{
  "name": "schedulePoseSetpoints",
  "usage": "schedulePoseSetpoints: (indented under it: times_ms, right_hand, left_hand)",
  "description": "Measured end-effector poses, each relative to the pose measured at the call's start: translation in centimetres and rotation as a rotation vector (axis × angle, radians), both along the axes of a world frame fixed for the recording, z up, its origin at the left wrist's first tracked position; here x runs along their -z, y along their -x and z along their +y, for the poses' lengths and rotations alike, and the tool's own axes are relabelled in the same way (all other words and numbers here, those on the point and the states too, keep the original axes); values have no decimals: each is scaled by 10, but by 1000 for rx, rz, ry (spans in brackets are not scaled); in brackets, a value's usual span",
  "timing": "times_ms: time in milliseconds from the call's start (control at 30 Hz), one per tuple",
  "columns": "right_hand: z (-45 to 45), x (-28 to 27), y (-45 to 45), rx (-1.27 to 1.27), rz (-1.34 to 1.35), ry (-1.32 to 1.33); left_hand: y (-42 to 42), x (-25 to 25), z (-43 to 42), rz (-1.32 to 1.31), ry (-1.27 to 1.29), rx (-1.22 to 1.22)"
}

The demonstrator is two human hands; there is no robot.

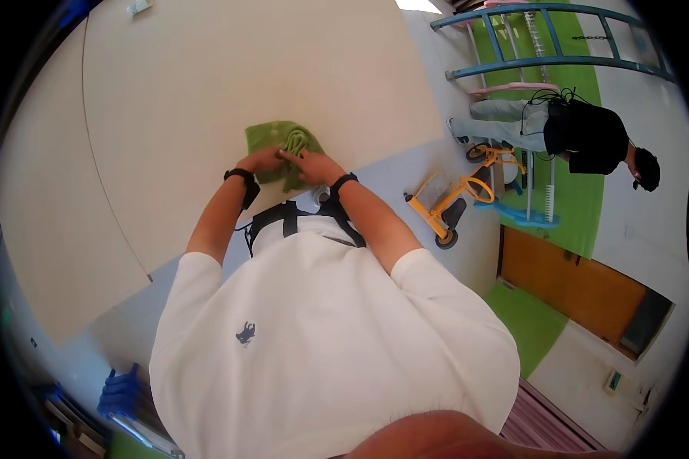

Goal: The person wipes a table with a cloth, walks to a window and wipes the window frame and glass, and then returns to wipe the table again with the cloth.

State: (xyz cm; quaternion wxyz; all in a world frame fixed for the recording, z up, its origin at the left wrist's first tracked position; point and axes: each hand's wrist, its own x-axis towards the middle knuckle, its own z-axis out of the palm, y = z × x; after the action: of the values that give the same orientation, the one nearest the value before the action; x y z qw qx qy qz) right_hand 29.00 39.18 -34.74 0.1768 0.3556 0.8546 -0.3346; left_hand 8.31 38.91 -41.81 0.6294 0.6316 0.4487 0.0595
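A green cloth (264, 136) lies near the front edge of the pale table, its middle gathered into twisted folds. My left hand (262, 160) is on the left part of the cloth, fingers closed at the gathered folds. From the right, my right hand (319, 168) reaches in, its fingers pinching the same bunched part. The fingertips of both hands almost meet there. Dark bands circle both wrists. Parts of the cloth under the hands are hidden.
The pale tabletop (207, 69) has a seam on its left and a small whitish object (139, 7) at the far edge. Right of it stand a yellow tricycle (440, 205), a blue ladder-like frame (555, 34) and another person (589, 131). Blue stacked chairs (120, 394) are lower left.
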Motion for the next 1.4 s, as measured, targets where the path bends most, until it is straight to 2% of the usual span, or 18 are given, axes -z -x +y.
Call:
schedulePoseSetpoints:
  times_ms: [67,133,233,333,467,533,600,667,833,900,933,1000,1100,1133,1200,1267,1333,1400]
  right_hand:
    - [2,11,1,-36,54,-24]
    - [11,17,2,-73,109,-29]
    - [18,18,18,29,143,78]
    - [13,13,18,-122,125,78]
    - [20,33,-19,-45,225,39]
    - [40,39,-53,-13,265,24]
    - [60,45,-95,40,233,-3]
    - [87,50,-146,120,190,-65]
    - [172,62,-274,407,98,-246]
    - [209,87,-329,514,35,-278]
    - [225,99,-356,588,10,-276]
    - [245,101,-396,656,-11,-271]
    - [267,82,-420,658,-14,-262]
    - [272,74,-421,727,-20,-136]
    - [276,63,-427,799,-26,-2]
    - [287,66,-439,862,14,196]
    - [286,76,-452,860,1,235]
    - [284,63,-453,837,-20,206]
  left_hand:
    - [16,-33,-17,66,497,-226]
    - [36,-41,-41,-82,676,-457]
    - [30,-36,-76,-138,749,-625]
    - [-7,-35,-108,-85,795,-729]
    - [-69,-25,-89,69,884,-605]
    - [-113,-7,-65,95,822,-525]
    - [-162,15,-41,-141,771,-519]
    - [-225,-1,4,-124,803,-461]
    - [-325,9,80,-173,-286,-91]
    - [-343,-42,121,315,-226,-273]
    - [-345,-37,127,317,-230,-266]
    - [-335,-12,136,343,-648,-716]
    - [-298,0,130,564,-626,-560]
    - [-293,-17,122,576,-621,-561]
    - [-286,-49,101,1011,-373,-449]
    - [-262,-30,77,1023,-172,-929]
    - [-244,-17,51,1086,-39,-1062]
    - [-242,-31,30,1033,-4,-963]
